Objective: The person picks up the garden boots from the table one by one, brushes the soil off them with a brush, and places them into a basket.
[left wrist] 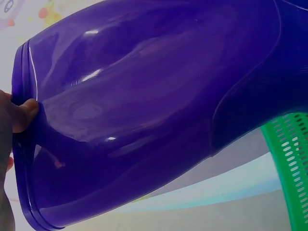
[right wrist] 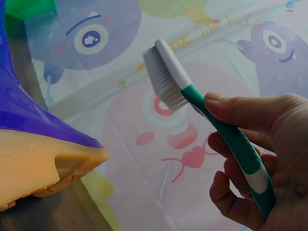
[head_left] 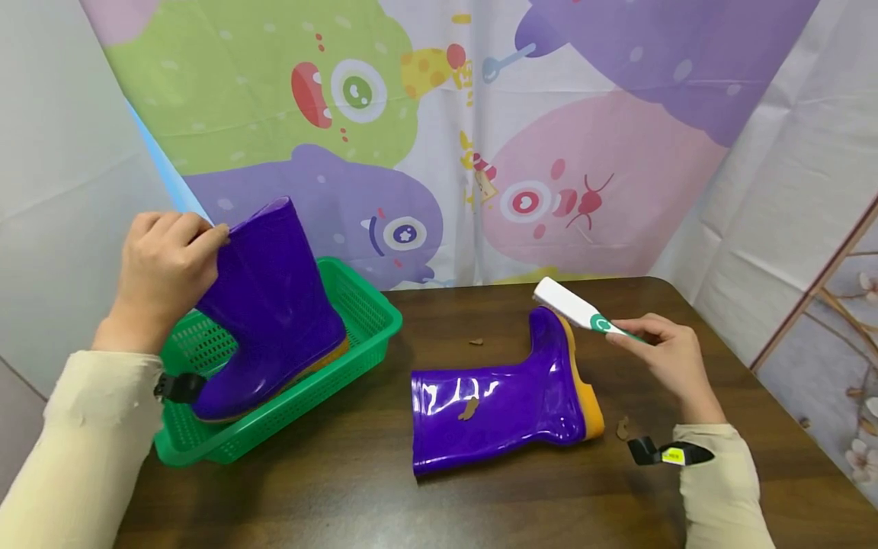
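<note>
My left hand [head_left: 168,263] pinches the top rim of an upright purple rain boot [head_left: 274,297] with a yellow sole. That boot stands tilted in a green perforated basket [head_left: 366,335]; in the left wrist view the thumb presses on its shaft [left wrist: 125,110] at the rim. My right hand [head_left: 668,362] grips a white and green scrub brush [head_left: 565,301] by its handle, bristles facing left in the right wrist view. Below the brush head, a second purple boot [head_left: 494,412] lies on its side, sole to the right, with a brown smear [head_left: 469,409] on its shaft.
The dark wooden table [head_left: 329,496] bears small brown bits [head_left: 623,428], one right of the lying boot's heel and another [head_left: 476,342] behind it. A cartoon-printed curtain [head_left: 453,191] hangs along the back edge. The basket takes up the table's left side.
</note>
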The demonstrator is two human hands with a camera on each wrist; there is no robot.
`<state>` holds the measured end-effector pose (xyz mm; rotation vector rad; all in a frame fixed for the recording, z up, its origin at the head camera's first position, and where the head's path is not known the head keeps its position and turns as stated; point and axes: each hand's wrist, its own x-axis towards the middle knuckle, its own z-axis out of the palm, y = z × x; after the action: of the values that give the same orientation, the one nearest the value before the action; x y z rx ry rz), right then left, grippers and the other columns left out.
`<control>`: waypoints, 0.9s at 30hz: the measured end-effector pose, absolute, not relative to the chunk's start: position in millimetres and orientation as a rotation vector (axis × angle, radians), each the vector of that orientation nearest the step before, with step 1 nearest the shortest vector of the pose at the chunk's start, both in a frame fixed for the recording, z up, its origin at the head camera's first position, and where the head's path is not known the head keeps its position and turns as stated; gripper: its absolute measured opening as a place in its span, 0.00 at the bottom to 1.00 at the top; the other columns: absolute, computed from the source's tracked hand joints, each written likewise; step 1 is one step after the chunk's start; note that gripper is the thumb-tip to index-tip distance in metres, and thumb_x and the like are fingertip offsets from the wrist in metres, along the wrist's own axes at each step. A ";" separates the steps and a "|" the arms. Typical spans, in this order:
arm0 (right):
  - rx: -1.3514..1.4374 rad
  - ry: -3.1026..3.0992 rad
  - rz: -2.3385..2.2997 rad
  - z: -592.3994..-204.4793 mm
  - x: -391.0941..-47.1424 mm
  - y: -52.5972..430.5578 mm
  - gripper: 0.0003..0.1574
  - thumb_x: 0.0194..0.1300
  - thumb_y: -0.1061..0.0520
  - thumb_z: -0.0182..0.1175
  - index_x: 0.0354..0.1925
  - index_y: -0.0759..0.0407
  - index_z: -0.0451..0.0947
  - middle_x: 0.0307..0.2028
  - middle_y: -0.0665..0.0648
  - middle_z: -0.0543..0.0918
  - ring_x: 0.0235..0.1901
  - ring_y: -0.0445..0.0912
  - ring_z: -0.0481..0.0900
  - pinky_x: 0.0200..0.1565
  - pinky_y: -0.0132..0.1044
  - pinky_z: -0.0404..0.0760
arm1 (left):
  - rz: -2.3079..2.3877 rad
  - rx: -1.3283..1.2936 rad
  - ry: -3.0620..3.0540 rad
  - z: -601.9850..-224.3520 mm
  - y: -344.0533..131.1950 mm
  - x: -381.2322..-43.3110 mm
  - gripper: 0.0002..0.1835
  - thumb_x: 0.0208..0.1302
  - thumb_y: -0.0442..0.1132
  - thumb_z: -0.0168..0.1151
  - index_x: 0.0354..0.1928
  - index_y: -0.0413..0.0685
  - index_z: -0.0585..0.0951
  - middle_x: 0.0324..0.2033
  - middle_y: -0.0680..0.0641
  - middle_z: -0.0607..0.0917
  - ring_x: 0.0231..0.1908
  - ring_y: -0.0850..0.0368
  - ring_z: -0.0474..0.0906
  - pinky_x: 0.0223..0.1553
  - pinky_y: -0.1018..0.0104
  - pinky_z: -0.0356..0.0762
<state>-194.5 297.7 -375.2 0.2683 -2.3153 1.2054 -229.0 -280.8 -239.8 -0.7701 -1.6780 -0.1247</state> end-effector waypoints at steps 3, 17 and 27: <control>0.268 -2.309 1.210 -374.0 -193.7 297.7 0.13 0.56 0.63 0.74 0.40 0.68 0.87 0.25 0.41 0.81 0.23 0.40 0.69 0.23 0.28 0.67 | -0.122 -0.783 -1.705 -245.2 -284.0 -231.2 0.08 0.60 0.22 0.56 0.25 0.37 0.78 0.20 0.38 0.73 0.20 0.35 0.69 0.28 0.40 0.65; 0.256 -2.308 1.211 -375.6 -194.5 302.9 0.13 0.56 0.63 0.74 0.41 0.68 0.87 0.25 0.41 0.82 0.23 0.40 0.69 0.23 0.28 0.67 | -0.082 -0.791 -1.787 -262.6 -292.0 -253.7 0.05 0.60 0.23 0.57 0.29 0.37 0.78 0.23 0.37 0.75 0.22 0.34 0.71 0.28 0.41 0.65; 0.264 -2.295 1.242 -375.6 -194.6 301.8 0.13 0.56 0.64 0.74 0.40 0.68 0.87 0.24 0.43 0.82 0.23 0.39 0.69 0.23 0.28 0.67 | -0.050 -0.798 -1.811 -277.1 -283.0 -280.9 0.02 0.58 0.24 0.63 0.30 0.35 0.80 0.24 0.37 0.78 0.25 0.34 0.73 0.27 0.43 0.65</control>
<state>-194.6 301.8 -375.6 0.2644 -2.2946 1.2416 -280.9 -283.0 -277.1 -0.7982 -1.8106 -0.0498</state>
